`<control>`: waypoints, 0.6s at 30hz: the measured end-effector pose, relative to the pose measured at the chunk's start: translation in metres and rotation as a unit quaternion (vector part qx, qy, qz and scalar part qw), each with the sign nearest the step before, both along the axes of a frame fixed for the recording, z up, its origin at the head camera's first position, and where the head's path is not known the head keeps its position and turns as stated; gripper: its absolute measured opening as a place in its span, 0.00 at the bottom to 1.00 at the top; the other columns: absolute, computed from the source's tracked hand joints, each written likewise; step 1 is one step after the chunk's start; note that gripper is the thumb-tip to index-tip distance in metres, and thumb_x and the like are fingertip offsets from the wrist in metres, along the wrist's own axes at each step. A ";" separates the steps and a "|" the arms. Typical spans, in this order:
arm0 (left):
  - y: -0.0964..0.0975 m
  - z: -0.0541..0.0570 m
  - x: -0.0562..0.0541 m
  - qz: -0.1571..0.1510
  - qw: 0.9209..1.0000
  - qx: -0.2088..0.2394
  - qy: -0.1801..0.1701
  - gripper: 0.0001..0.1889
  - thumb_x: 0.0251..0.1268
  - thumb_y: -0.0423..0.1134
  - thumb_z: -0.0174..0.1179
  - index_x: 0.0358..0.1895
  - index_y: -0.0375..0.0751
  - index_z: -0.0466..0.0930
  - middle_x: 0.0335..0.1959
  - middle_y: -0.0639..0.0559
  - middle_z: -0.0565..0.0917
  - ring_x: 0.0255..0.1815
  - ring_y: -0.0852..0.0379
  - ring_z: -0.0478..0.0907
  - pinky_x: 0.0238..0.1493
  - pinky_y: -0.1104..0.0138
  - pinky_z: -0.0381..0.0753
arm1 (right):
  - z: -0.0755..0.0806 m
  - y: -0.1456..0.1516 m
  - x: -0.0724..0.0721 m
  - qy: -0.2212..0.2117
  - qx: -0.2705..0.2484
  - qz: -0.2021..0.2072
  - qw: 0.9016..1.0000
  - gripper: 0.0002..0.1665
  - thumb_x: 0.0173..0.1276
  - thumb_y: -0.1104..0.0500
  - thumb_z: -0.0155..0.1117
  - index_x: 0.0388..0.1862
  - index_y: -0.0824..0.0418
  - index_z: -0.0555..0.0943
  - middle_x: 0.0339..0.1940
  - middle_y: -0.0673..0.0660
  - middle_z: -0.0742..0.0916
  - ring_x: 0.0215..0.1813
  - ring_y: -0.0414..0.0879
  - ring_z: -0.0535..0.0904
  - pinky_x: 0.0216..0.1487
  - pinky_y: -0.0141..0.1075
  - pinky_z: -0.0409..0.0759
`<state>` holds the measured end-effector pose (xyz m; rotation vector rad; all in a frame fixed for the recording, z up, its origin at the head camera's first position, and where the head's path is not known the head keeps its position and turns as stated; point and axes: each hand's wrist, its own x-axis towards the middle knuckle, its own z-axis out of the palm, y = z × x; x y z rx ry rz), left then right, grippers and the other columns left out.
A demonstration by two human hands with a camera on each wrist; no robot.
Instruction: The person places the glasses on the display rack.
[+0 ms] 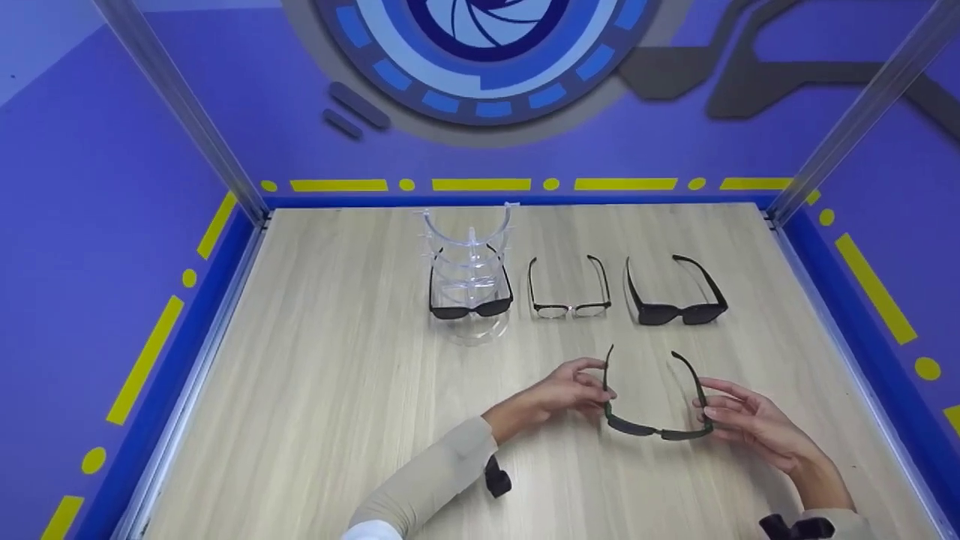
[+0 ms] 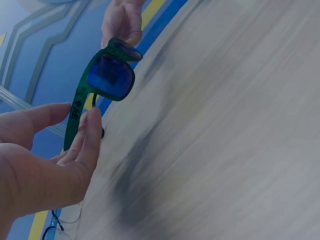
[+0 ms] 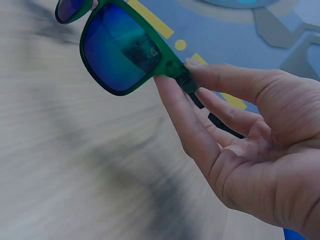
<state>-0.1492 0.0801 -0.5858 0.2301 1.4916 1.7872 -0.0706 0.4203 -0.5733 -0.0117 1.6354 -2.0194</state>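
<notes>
Item 1: sunglasses (image 1: 634, 428), 1 pr., grn. frame, blue-grn. mirrored lenses, temples unfolded. Loc.: near right, seemingly raised off the wood-grain surface (image 1: 322, 337), lens side near, temple tips far. Held by both hands: L hand (image 1: 562, 390) pinches left temple nr. hinge; R hand (image 1: 754, 420) pinches right temple, likewise close to hinge. Fingers appear clear of lens faces in wrist views.

Handling (est.): lightweight; frame fairly stiff, prob. plastic; temples apt to flex or swing at hinges; lenses smooth, prone to smudges & scratches. Best hold: both temples, approx. at hinges, w/ light, even pressure; avoid lenses.

Item 2: dk. sunglasses (image 1: 660, 314), 1 pr., right end of far row, directly beyond item 1; temple tips of item 1 point twd. them, so nearest obstacle on far side.

Item 3: eyeglasses (image 1: 553, 306), 1 pr., clear lenses, dk. upper rim, mid row, temples unfolded.

Item 4: blk. sunglasses (image 1: 451, 313), 1 pr., left end of row, at lower part of stand; can't tell if resting on it or on surface.

Item 5: clear stand (image 1: 472, 259), upright, far left of item 1, several curved tiers w/ projecting ends; transparent, thus easily knocked.

Backdrop: purple wall (image 1: 480, 161), yel. dashes, far side.
</notes>
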 end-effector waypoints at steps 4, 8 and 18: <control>-0.007 0.001 0.000 0.014 1.000 0.001 -0.002 0.31 0.63 0.22 0.63 0.71 0.32 0.67 0.46 0.39 0.89 0.38 0.60 0.86 0.54 0.57 0.89 | 0.002 -0.008 -0.003 0.003 0.012 0.002 1.000 0.29 0.78 0.70 0.52 0.66 0.40 0.77 0.54 0.46 0.89 0.52 0.37 0.87 0.49 0.33 0.88; -0.016 0.001 0.000 0.016 1.000 0.000 0.000 0.32 0.62 0.21 0.62 0.71 0.33 0.66 0.47 0.38 0.89 0.38 0.59 0.86 0.54 0.55 0.89 | 0.004 -0.017 -0.006 0.003 0.026 0.002 1.000 0.29 0.78 0.69 0.54 0.67 0.40 0.76 0.55 0.47 0.89 0.51 0.37 0.86 0.49 0.33 0.88; -0.039 0.002 -0.001 0.022 1.000 0.011 -0.006 0.34 0.62 0.21 0.63 0.72 0.33 0.64 0.48 0.37 0.88 0.37 0.58 0.86 0.46 0.61 0.91 | 0.005 -0.038 -0.016 -0.006 0.054 -0.003 0.998 0.27 0.77 0.67 0.58 0.66 0.39 0.77 0.54 0.46 0.89 0.51 0.37 0.86 0.50 0.34 0.88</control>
